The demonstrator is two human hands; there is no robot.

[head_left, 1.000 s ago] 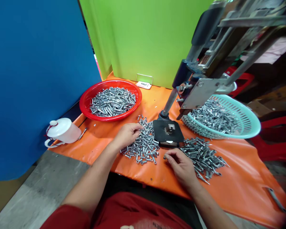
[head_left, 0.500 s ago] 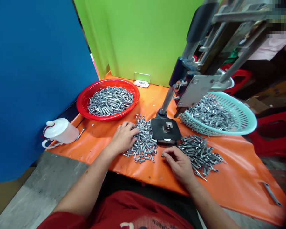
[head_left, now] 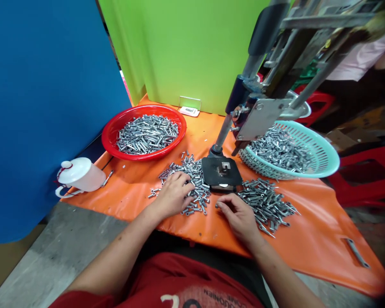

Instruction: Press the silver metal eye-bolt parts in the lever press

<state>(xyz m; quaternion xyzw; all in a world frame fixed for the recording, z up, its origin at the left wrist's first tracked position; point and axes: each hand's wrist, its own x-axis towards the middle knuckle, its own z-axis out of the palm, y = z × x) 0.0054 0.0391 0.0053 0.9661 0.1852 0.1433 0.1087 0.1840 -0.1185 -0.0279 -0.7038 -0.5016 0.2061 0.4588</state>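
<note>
My left hand (head_left: 176,193) rests on the left part of a loose pile of small ring-ended metal pieces (head_left: 197,179). Its fingers are slightly apart and curved over the pieces, and the fingertips are partly hidden. In front of the hand press (head_left: 222,173) and its black base plate, my right hand (head_left: 240,216) is closed in a pinch. A small dark metal piece (head_left: 217,206) shows at the fingertips, mostly covered. Just beyond that hand lies a second pile of longer, thinner metal pieces (head_left: 268,203).
A red basin (head_left: 107,139) of metal pieces stands at the back left, a light-blue basket (head_left: 329,158) of them at the right. A white lidded mug (head_left: 89,175) stands at the left edge. One wrench-like metal bar (head_left: 357,253) lies far right. Another person's pink sleeve (head_left: 362,60) shows behind.
My left hand has drawn slightly toward me and right, and pieces now lie spread on its far left side. My right hand keeps its pinch in nearly the same place. The view shifted slightly.
</note>
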